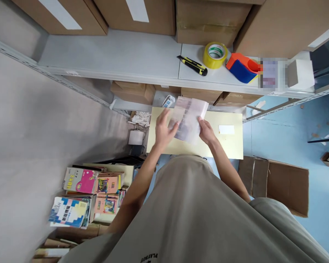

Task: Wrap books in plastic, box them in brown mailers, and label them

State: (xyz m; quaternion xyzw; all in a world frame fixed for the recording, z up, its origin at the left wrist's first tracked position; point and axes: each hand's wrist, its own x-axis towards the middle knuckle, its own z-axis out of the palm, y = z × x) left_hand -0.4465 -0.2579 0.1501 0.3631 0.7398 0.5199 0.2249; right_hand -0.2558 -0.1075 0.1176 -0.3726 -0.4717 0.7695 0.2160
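A pale pinkish-purple book (190, 115) is held above a light yellow tabletop (230, 146), tilted a little, its dark cover print blurred. My right hand (207, 130) grips its right edge, thumb on top and fingers underneath. My left hand (163, 128) is at the book's left side with fingers spread, its thumb lying over the cover's edge. A small white label or slip (226, 129) lies on the tabletop, right of my right hand.
On the shelf (112, 51) ahead are a utility knife (193, 65), yellow tape roll (214, 55), orange-and-blue tape dispenser (242, 67) and white box (301, 74). Stacked books (79, 179) stand lower left. An open cardboard box (287, 186) sits on the floor at right.
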